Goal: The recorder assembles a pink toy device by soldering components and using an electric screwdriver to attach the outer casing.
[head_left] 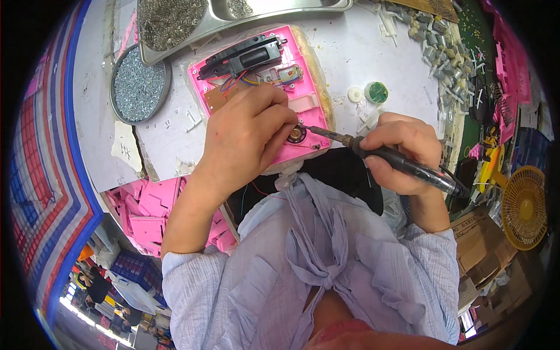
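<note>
A pink plastic housing [303,87] lies on a padded support at the table's near edge. My right hand [405,146] grips a soldering iron [423,172] by its black handle, its tip pointing left at the rim of a small round speaker [297,135] in the housing. My left hand [245,131] rests over the housing's left side, thumb and fingers pinched beside the iron's tip; what they hold is hidden. Farther up the housing sit a black mechanism [254,57], a small motor [289,74] with coloured wires, and a partly covered brown board [216,99].
A round bowl [168,87] of small screws stands left, below a metal tray [280,7] of springs. Right of the housing are a small pot of green material [376,92] and a white disc [354,94]. Motors [437,55] pile up at right; pink parts [154,213] lie lower left.
</note>
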A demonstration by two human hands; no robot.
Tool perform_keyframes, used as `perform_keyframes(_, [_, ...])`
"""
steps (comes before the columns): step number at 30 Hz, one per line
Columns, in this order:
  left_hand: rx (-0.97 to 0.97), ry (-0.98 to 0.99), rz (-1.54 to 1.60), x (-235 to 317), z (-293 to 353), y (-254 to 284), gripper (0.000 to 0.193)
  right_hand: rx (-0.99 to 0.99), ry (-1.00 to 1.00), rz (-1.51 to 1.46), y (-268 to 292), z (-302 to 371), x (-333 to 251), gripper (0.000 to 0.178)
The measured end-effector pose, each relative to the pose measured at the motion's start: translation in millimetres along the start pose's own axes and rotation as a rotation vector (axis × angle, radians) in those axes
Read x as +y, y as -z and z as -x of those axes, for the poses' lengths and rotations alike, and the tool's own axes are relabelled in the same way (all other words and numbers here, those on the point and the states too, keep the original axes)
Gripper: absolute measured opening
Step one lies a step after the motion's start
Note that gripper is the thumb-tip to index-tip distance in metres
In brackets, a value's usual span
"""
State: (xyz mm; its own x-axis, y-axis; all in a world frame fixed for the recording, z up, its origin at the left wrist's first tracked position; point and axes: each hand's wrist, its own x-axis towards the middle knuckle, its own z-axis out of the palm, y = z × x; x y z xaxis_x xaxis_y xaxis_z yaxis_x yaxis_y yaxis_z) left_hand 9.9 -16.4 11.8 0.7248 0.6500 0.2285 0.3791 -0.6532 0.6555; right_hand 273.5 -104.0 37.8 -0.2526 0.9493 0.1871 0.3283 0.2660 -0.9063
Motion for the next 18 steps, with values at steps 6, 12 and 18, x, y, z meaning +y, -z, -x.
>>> perform_keyframes(6, [-0.014,-0.002,-0.015,-0.5,-0.2,1.1,0.019,0.001,0.012,0.009,-3.0,-2.5,-0.2,0.025])
perform_keyframes(12, [0.016,-0.015,-0.002,-2.1,1.2,-1.5,0.02,-0.015,0.006,0.032,-3.4,-6.4,-0.6,0.026])
perform_keyframes(18, [0.007,-0.02,0.003,-1.5,-0.1,-2.2,0.02,-0.012,0.013,0.068,-5.6,-8.3,-8.4,0.026])
